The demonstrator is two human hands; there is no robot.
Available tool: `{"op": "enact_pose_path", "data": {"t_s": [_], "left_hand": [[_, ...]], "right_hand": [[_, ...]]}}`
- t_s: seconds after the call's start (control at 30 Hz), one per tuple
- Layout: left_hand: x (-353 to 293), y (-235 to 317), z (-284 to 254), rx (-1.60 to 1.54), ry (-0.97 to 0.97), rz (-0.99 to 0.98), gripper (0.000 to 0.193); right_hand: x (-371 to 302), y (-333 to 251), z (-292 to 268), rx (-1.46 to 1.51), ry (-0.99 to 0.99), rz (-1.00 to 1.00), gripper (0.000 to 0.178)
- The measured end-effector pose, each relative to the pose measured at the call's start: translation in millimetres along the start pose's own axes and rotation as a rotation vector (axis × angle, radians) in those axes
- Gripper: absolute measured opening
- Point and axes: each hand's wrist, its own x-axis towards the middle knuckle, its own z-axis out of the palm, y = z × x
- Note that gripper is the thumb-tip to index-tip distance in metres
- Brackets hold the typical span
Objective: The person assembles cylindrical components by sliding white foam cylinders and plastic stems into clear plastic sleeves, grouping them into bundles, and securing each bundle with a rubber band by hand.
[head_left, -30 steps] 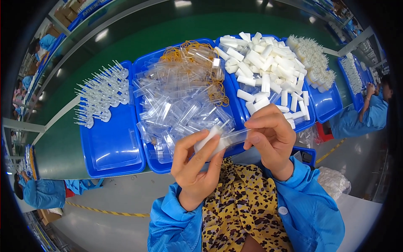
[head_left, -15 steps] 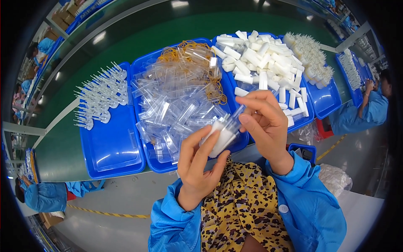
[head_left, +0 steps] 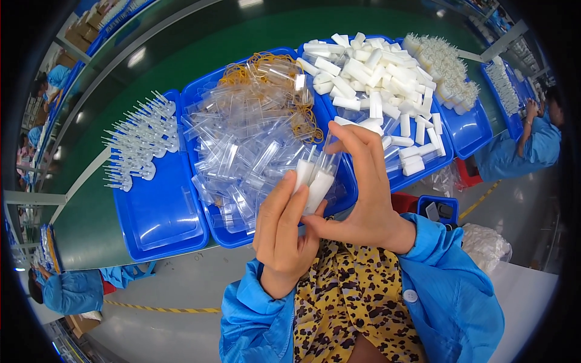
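My left hand point(head_left: 281, 245) is closed round white blocks point(head_left: 319, 189), which stand side by side, tilted, with thin pale prongs rising from their tops. A clear plastic sleeve point(head_left: 328, 145) projects above the right-hand block. Spanning that piece lengthwise is my right hand point(head_left: 370, 199), its thumb at the block's lower end and its forefinger by the sleeve's upper end. Its other fingers are partly hidden. Behind my hands, a blue tray point(head_left: 346, 209) carries many clear plastic sleeves point(head_left: 236, 157) and tan rubber bands point(head_left: 263, 63).
At the left, a blue tray point(head_left: 160, 215) bears rows of pronged white parts point(head_left: 142, 139). White blocks point(head_left: 375, 75) fill another tray point(head_left: 445, 158); more pronged parts point(head_left: 445, 72) lie beyond. A small blue bin point(head_left: 451, 201) stands low at right. Co-workers in blue sit at both sides.
My right hand has spread round the piece, its thumb lowered to the block's base and its forefinger raised by the sleeve. The left hand still holds the blocks. The view has shifted slightly.
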Motion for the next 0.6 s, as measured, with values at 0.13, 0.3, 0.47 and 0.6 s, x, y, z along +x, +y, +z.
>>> {"op": "enact_pose_path", "data": {"t_s": [0.13,0.3,0.47,0.6], "left_hand": [[-1.4,-4.4,0.2,0.021,-0.029,0.007,0.040],[-0.9,-2.9,-1.6,0.033,-0.032,0.001,0.041],[-0.7,-2.9,1.2,0.055,-0.020,0.011,0.041],[-0.3,-3.4,1.8,0.069,-0.010,0.002,0.038]], "right_hand": [[-1.8,4.1,2.4,-0.031,0.032,-0.037,0.093],[-3.5,23.6,-4.6,0.087,0.033,-0.096,0.068],[-7.7,32.8,9.2,0.351,0.077,0.078,0.066],[-5.0,10.2,9.8,0.360,0.031,0.105,0.085]]}}
